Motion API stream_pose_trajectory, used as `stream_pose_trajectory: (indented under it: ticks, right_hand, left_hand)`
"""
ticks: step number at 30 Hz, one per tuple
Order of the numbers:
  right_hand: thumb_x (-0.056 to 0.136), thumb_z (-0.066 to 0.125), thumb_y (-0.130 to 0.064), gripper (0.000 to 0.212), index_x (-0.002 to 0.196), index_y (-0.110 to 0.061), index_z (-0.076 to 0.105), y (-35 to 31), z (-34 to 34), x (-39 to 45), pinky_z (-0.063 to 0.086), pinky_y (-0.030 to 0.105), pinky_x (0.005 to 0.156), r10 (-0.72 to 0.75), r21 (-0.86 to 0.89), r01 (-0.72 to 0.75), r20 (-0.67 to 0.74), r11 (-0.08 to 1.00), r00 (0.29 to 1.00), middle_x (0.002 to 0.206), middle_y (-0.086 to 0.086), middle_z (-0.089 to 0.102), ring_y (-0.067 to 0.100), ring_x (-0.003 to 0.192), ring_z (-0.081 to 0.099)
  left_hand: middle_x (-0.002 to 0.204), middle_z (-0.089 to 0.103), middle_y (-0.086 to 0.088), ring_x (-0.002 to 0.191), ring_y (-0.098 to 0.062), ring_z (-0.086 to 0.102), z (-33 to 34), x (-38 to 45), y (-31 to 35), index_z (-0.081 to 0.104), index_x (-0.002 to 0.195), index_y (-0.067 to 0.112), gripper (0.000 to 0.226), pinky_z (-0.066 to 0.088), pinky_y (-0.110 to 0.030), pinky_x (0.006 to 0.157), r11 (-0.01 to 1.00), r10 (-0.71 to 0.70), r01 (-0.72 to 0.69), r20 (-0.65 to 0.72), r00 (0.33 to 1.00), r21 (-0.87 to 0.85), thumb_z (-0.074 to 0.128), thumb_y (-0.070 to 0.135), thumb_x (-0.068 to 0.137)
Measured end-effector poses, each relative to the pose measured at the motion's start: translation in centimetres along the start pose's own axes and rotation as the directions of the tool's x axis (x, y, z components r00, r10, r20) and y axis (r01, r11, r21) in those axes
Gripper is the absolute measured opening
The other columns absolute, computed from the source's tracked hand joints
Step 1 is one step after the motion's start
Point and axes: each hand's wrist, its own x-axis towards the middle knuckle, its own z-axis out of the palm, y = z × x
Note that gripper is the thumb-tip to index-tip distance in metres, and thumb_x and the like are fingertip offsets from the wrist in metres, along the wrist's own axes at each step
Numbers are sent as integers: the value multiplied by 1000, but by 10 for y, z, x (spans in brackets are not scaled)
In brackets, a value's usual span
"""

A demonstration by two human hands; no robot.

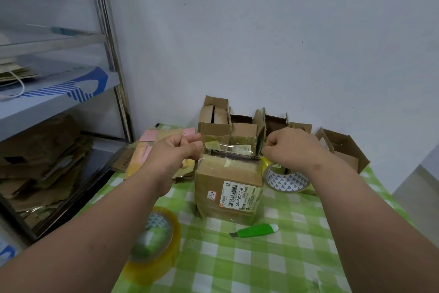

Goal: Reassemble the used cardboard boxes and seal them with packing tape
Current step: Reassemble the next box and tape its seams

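- Tape is spanning the top of the brown cardboard box with the white shipping label (229, 188) mid-surface; you are stretching a clear strip (231, 149) between both hands.
- Your left hand (174, 152) is pinching the strip's free end in a closed grip.
- Your right hand (291, 150) is closing on the strip beside the patterned-core tape roll (286, 179).
- Open brown boxes (237, 126) behind are waiting, apparently unsealed; flattened cardboard (42, 164) is sitting on the shelf.
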Motion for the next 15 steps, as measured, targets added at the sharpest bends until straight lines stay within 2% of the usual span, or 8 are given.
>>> stream_pose_trajectory:
  ticks: [4,7,9,10,13,15]
  right_hand:
    - [89,53,-29,23,66,-28,56,-1,-1,-1,46,43,91,18,14,-18,28,1000,999,71,-11,59,13,76,55]
    - [90,54,-31,22,70,-27,60,0,1,-1,46,43,91,33,52,-35,36,998,999,72,-9,61,13,75,56]
    - [89,55,-33,19,76,-24,64,2,4,0,48,41,90,55,81,-58,37,995,998,75,-7,64,15,78,60]
    - [89,56,-34,19,78,-23,65,3,5,0,50,40,89,65,99,-68,34,993,997,76,-5,65,16,79,61]
    - [89,61,-37,24,83,-15,67,10,9,3,51,36,75,82,210,-87,34,974,996,78,2,66,20,78,62]
    - [89,65,-39,30,79,-11,65,15,11,4,45,31,65,89,291,-98,44,952,995,73,2,61,18,71,57]
  left_hand:
    - [98,77,-1,66,-12,54,-3,4,-3,37,67,20,38,30,-28,55,999,-41,45,92,995,-32,67,13,90]
    - [97,75,-13,68,-10,59,-2,5,-9,39,67,19,39,33,-30,57,998,-57,56,44,997,37,74,12,84]
    - [89,76,-9,77,-8,67,1,5,-12,41,67,15,38,37,-30,60,997,-46,46,-6,999,66,73,3,83]
    - [87,76,-7,78,-7,68,3,4,-13,42,67,13,36,40,-30,61,996,-37,39,-33,999,75,71,-1,84]
    - [85,74,-7,61,-2,63,7,2,-15,43,66,11,33,43,-29,60,993,-26,37,-97,995,111,68,-3,85]
    - [87,73,-11,68,-13,64,8,3,-19,43,66,11,34,51,-35,63,992,-63,75,-116,991,103,68,-1,86]
